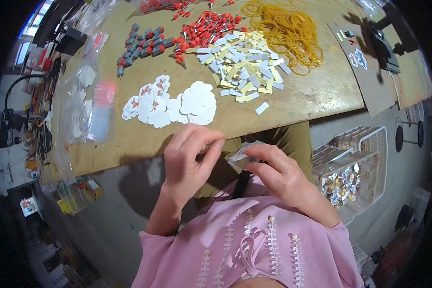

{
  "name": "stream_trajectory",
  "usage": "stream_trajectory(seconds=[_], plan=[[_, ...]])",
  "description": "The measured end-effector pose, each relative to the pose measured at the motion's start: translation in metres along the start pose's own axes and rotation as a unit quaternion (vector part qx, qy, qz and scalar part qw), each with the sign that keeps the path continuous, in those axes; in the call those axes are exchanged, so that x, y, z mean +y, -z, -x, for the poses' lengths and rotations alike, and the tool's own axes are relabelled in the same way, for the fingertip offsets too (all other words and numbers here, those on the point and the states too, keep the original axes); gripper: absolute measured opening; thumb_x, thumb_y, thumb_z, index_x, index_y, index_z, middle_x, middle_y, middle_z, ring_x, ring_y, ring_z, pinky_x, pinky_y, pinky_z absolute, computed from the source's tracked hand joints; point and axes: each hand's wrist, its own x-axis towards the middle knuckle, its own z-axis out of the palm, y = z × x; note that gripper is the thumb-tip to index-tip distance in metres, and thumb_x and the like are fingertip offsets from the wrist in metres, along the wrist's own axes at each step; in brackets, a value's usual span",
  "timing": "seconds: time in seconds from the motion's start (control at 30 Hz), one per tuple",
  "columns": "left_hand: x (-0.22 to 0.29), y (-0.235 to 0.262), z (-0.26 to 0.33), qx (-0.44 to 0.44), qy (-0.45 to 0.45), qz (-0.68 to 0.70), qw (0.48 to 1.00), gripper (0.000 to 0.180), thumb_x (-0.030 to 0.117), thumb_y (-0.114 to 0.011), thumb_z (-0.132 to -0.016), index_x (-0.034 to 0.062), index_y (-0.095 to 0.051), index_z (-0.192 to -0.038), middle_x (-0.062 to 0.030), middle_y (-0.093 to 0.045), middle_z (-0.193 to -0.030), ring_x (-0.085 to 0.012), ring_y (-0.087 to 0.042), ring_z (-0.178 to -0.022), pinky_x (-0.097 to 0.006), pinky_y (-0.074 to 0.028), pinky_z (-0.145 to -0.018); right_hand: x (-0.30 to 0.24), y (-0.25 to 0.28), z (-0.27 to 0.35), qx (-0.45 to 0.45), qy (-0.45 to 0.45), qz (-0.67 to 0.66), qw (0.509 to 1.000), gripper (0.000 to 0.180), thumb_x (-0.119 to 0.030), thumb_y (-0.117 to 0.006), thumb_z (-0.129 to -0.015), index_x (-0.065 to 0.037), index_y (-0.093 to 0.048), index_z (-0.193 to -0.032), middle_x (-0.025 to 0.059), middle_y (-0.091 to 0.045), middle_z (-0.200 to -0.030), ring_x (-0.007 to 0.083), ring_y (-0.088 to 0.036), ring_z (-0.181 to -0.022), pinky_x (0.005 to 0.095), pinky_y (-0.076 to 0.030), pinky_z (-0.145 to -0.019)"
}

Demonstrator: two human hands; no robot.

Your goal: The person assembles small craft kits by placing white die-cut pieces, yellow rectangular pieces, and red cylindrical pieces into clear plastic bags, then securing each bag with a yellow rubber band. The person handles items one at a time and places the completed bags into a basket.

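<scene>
My right hand [278, 168] pinches a small clear plastic bag [239, 157] between thumb and fingers, just off the table's near edge. Close beside it, my left hand [192, 151] is closed, thumb and forefinger pressed together; whatever they might hold is too small or hidden to make out. Beyond the left hand lie overlapping white scalloped cards [199, 102], and left of them similar cards with small brown figures [151, 98]. Farther back is a heap of pale yellow and whitish flat strips [245, 67].
Behind the strips are red pieces with metal tips [209, 29], grey blocks with red parts [144, 45] and a tangle of yellow bands [293, 36]. Clear plastic bags [77, 105] lie at the table's left. White baskets [360, 165] with shiny packets stand below right.
</scene>
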Motion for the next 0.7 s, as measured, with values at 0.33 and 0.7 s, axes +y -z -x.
stream_trajectory(seconds=[0.33,0.7], plan=[[0.0,-0.066,-0.075,0.017,-0.109,-0.133,0.985,0.015,0.006,-0.077,-0.09,0.0046,-0.073,-0.104,-0.0117,-0.069,-0.1,-0.0348,-0.068,-0.091,-0.044,-0.055,-0.081,0.009,0.004,0.023,0.011,-0.035,0.013,0.999,0.022,-0.003,-0.07,-0.085,0.004,-0.067,-0.106,0.0214,-0.066,-0.124,0.0377,-0.069,-0.111,0.0419,-0.06,-0.091],[-0.007,-0.065,-0.074,-0.064,-0.023,-0.063,0.996,0.018,-0.004,-0.07,-0.095,0.0026,-0.069,-0.112,-0.0082,-0.066,-0.095,-0.0157,-0.065,-0.078,-0.027,-0.053,-0.07,0.021,0.01,0.036,0.013,-0.065,0.003,0.998,0.024,-0.003,-0.069,-0.083,0.002,-0.066,-0.106,0.019,-0.065,-0.123,0.037,-0.068,-0.114,0.0427,-0.059,-0.093]])
